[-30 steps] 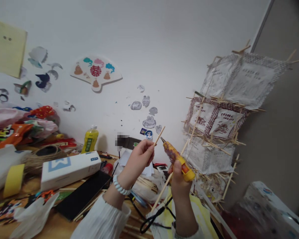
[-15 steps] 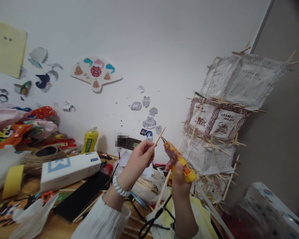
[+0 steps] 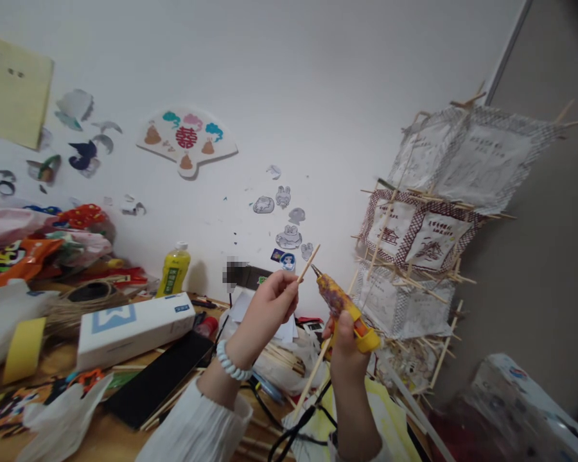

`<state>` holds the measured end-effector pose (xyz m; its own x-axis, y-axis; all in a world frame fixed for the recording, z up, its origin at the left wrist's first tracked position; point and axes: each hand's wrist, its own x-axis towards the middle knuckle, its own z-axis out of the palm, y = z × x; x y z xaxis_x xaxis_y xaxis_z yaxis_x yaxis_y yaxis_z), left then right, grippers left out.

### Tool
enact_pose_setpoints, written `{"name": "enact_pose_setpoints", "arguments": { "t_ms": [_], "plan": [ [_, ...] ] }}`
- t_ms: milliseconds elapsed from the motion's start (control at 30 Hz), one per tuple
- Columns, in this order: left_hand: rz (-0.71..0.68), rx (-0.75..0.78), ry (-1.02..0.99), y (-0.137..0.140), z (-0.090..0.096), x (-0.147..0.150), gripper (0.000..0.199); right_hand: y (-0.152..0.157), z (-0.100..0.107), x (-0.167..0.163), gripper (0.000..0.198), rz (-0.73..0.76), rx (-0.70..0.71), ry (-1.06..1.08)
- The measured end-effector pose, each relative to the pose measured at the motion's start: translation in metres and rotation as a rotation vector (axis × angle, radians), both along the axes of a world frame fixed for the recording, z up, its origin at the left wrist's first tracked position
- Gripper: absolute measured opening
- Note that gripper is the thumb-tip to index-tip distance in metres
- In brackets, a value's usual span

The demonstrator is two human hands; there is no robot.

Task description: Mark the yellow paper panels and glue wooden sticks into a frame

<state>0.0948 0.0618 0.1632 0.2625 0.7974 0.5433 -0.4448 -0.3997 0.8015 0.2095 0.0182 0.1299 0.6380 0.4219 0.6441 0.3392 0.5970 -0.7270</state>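
- The left hand [image 3: 270,307] has its thumb and fingertips pinched tight on a thin bamboo stick [image 3: 309,262], whose free end slants up and to the right out of the pinch.
- A white bead bracelet [image 3: 230,362] circles that wrist, and a white sleeve [image 3: 197,427] covers the forearm below it.
- The right hand [image 3: 345,350] is wrapped around the grip of a yellow glue gun [image 3: 343,307]; its fingers are curled closed on the handle.
- The gun's metal nozzle points up and left, its tip just beside the stick and a little below the stick's upper end; whether they touch cannot be told.
- A second, longer stick [image 3: 312,378] runs down and to the left from behind the right hand, and a black cord [image 3: 293,428] loops beneath the gun.
- Directly under the glue gun lies a bundle of sticks in a clear bag [image 3: 282,362] on the wooden table [image 3: 96,443].
- Right of the glue gun stands a stack of paper lanterns [image 3: 428,237] on stick frames, against the wall.
- Left of the glue gun, on the table: a black flat box [image 3: 157,378], a long white box [image 3: 132,327], a yellow bottle [image 3: 174,269], a coil of twine [image 3: 84,301] and a roll of yellow tape [image 3: 25,350].
- Above and left of the glue gun, a fan-shaped decoration [image 3: 187,140] hangs on the white wall.
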Motion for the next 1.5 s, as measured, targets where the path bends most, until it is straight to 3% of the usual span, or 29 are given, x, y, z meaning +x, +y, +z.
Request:
{"name": "enact_pose_setpoints", "arguments": {
  "t_ms": [267, 667, 1300, 1500],
  "plan": [
    [0.006, -0.008, 0.018, -0.001, 0.001, -0.001, 0.016, 0.002, -0.003, 0.000, 0.044, -0.031, -0.045, 0.006],
    [-0.028, 0.009, 0.007, -0.004, 0.002, -0.002, 0.020, 0.002, -0.004, -0.001, 0.046, -0.082, 0.045, -0.119],
    [-0.016, 0.051, 0.074, -0.004, 0.004, -0.006, 0.019, 0.007, -0.010, 0.010, 0.045, -0.207, 0.008, -0.294],
    [-0.046, 0.082, 0.070, -0.006, 0.002, -0.006, 0.021, 0.007, -0.009, 0.008, 0.040, -0.098, 0.045, -0.184]
  ]
}}
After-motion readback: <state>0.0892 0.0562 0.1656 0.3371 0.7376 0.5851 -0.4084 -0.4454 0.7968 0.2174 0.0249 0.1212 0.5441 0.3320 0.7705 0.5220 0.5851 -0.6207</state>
